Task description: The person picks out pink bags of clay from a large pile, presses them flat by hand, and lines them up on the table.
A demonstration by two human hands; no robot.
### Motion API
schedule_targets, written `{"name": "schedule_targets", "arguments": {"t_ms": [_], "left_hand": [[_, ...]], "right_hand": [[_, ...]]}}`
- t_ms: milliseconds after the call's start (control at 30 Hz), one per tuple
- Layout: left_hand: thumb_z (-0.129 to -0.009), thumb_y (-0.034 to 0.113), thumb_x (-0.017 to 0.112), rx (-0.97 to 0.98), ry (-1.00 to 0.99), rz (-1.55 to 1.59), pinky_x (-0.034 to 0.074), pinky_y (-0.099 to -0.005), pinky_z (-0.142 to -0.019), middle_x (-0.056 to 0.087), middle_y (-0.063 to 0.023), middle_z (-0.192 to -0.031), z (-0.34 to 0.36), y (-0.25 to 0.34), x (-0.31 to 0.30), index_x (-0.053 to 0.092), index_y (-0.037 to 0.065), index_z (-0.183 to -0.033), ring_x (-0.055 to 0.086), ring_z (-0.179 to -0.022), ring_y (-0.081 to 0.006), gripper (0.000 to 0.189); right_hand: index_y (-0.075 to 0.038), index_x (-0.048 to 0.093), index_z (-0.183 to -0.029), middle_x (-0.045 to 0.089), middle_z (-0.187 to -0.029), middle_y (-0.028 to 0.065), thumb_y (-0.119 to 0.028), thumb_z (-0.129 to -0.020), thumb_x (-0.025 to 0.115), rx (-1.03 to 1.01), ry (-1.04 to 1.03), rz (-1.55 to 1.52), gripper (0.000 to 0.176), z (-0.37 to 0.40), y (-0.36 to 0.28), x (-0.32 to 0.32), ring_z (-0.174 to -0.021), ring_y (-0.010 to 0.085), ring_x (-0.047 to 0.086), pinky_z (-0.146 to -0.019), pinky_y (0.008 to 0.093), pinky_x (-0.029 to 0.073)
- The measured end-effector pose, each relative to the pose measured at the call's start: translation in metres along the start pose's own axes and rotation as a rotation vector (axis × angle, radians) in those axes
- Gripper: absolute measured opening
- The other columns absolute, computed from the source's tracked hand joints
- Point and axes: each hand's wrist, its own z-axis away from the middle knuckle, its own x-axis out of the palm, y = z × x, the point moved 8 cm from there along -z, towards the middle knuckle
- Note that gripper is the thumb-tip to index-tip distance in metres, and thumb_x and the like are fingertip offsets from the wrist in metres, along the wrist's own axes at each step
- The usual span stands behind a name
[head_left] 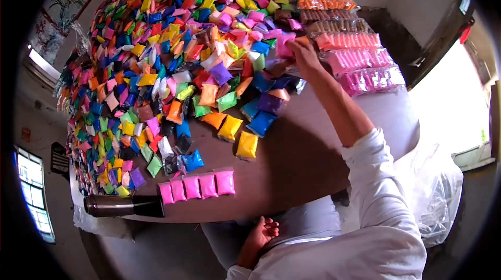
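My right hand point(305, 56) reaches across the table to the right edge of a large heap of small coloured packets point(172, 45). Its fingers are closed on a bright pink packet point(283, 45). My left hand point(262, 232) rests by my lap, below the table edge, fingers curled in and nothing visible in them. On the near side of the table lies a row of several pink packets point(193, 186), side by side. Two yellow packets point(247, 145) and a blue packet point(261, 123) lie loose between the heap and the bare tabletop point(292, 160).
A dark cylindrical object point(122, 206) lies at the near left table edge. Clear bags of packets sorted by colour point(360, 61) are stacked along the right side. A clear plastic bag point(436, 196) hangs beside me on the right. A window point(35, 191) is at far left.
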Motion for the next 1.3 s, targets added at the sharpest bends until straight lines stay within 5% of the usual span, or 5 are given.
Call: {"name": "schedule_targets", "arguments": {"t_ms": [133,267,600,900,1300], "left_hand": [[-0.092,0.044,0.048,0.013,-0.032,-0.082,0.049,-0.0414,-0.073,0.063,-0.0157,-0.098,-0.006,0.0,-0.003,0.057,0.008,-0.097,0.059,-0.08,-0.0295,0.037],[-0.092,0.043,0.05,-0.017,-0.205,-0.118,0.05,-0.0404,-0.074,0.063,-0.014,-0.099,-0.015,-0.003,0.005,0.058,0.01,-0.1,0.061,-0.082,-0.0267,0.035],[-0.092,0.045,0.047,0.041,-0.066,-0.213,0.05,-0.0361,-0.07,0.063,-0.0105,-0.092,0.001,0.001,0.021,0.056,0.011,-0.092,0.06,-0.076,-0.0224,0.035],[-0.087,0.052,0.052,0.181,-0.171,-0.204,0.05,-0.0342,-0.067,0.062,-0.011,-0.092,0.023,0.004,0.035,0.055,0.01,-0.092,0.06,-0.075,-0.022,0.043],[-0.086,0.051,0.055,0.288,-0.164,-0.264,0.05,-0.0343,-0.071,0.063,-0.0111,-0.096,0.041,0.002,0.046,0.053,0.008,-0.116,0.061,-0.074,-0.0214,0.053]], "right_hand": [[-0.004,0.055,-0.107,0.064,-0.088,0.007,-0.032,-0.094,0.048,0.313,-0.107,-0.394,0.032,0.092,-0.029,0.038,-0.076,0.0181,0.064,-0.064,0.0307,0.055],[-0.006,0.061,-0.1,0.065,-0.085,0.0037,-0.027,-0.088,0.061,0.258,-0.239,-0.318,0.025,0.151,-0.032,0.047,-0.074,0.0123,0.063,-0.059,0.0268,0.052],[-0.002,0.061,-0.098,0.063,-0.082,0.0017,-0.026,-0.087,0.064,0.166,-0.354,-0.087,0.026,0.31,-0.053,0.091,-0.076,0.0104,0.059,-0.071,0.0261,0.05],[-0.002,0.063,-0.092,0.056,-0.075,-0.0067,-0.022,-0.088,0.065,0.298,-0.33,0.007,0.021,0.411,0.017,0.119,-0.066,0.0022,0.048,-0.057,0.0188,0.038],[-0.002,0.058,-0.104,0.06,-0.089,-0.0002,-0.013,-0.091,0.059,0.363,-0.357,0.012,0.018,0.464,0.1,0.108,-0.083,0.0073,0.053,-0.076,0.0224,0.045]]}}
